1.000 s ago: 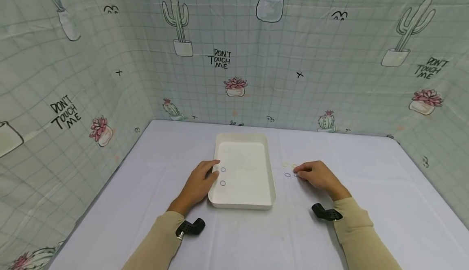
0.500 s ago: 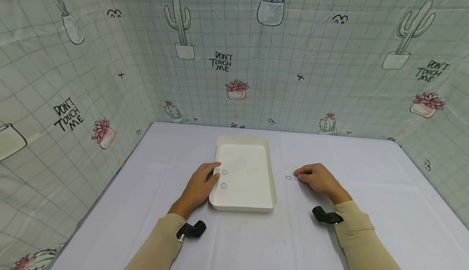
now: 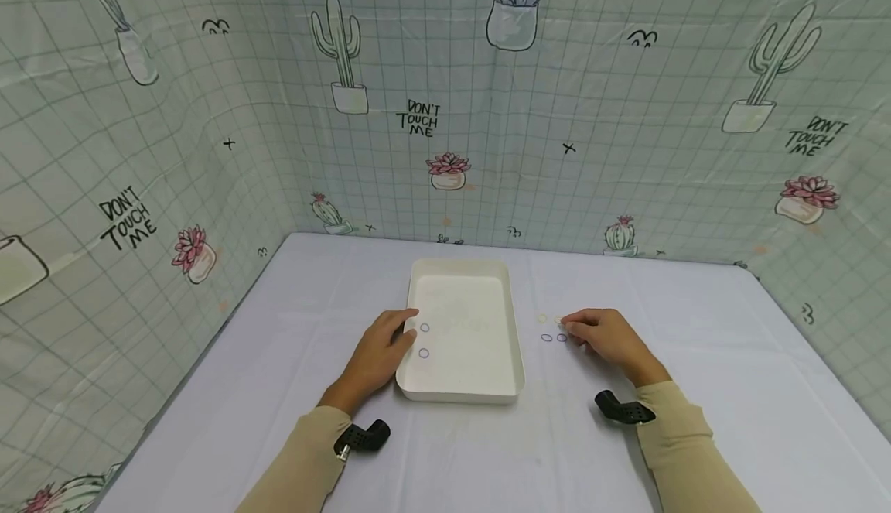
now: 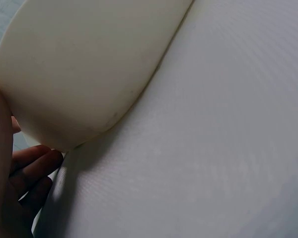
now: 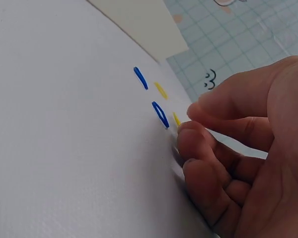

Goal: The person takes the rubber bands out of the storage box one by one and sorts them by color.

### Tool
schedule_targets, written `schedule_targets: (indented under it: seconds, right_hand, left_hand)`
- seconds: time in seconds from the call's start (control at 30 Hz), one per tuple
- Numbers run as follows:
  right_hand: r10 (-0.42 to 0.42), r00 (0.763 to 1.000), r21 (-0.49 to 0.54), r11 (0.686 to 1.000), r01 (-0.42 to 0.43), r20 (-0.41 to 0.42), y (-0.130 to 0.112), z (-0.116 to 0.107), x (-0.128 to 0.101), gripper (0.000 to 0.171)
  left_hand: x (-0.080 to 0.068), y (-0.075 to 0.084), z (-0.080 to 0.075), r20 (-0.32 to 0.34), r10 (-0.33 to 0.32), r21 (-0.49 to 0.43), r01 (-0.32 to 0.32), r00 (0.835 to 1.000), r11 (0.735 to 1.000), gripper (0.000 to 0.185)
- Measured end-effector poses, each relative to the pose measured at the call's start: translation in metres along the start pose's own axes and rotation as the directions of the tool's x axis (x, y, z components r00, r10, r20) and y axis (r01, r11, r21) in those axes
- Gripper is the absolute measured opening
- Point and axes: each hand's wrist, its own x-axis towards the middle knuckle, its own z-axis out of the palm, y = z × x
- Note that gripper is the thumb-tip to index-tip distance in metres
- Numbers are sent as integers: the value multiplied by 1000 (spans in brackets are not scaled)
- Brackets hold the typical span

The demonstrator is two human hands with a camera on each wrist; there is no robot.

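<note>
My left hand (image 3: pixel 376 354) grips the left wall of a white rectangular tray (image 3: pixel 462 400), with thumb and index tips over its rim. In the left wrist view, several fingers (image 4: pixel 37 171) curl beside the tray corner. Two thin blue loops (image 3: pixel 424 353), like small rubber bands, lie inside the tray near my thumb. To the right of the tray, my right hand (image 3: pixel 609 339) is low over the table, thumb and index tips close together beside a yellow loop (image 5: pixel 176 119), partly hidden by a finger. Two blue loops (image 5: pixel 160 114) and another yellow loop (image 5: pixel 160 90) lie next to it.
A white cloth (image 3: pixel 459 459) covers the table. Curtains (image 3: pixel 522 111) printed with cacti and a grid stand behind it and on both sides. A black wrist camera (image 3: pixel 363 436) sits on the left wrist and another camera (image 3: pixel 623 408) on the right.
My right fingertips have shifted slightly right and up, from over the right-hand blue loop to beside the yellow one; that blue loop now shows whole. The left hand and tray stay put.
</note>
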Motion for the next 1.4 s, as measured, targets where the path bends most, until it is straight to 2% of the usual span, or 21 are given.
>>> schedule_targets:
  seconds: [0.3, 0.47, 0.67, 0.97, 1.4]
  right_hand:
    - [59, 998, 170, 984, -53, -36, 9, -4, -2, 33]
    - [78, 996, 224, 972, -69, -31, 11, -3, -5, 36]
    - [57, 998, 258, 965, -48, -29, 10, -2, -3, 38]
    - [71, 997, 290, 955, -58, -37, 11, -8, -3, 36]
    - [56, 998, 369, 928, -46, -16, 5, -9, 0, 40]
  left_hand:
    - [-1, -1, 2, 7, -1, 10, 1, 1000, 1000, 41]
    - [-4, -3, 1, 13, -13, 21, 13, 1000, 1000, 41]
    - [-5, -4, 0, 0, -19, 26, 19, 1000, 999, 41]
    - [-2, 0, 1, 6, -14, 12, 14, 1000, 1000, 42]
    - [-1, 3, 0, 0, -6, 10, 6, 1000, 1000, 42]
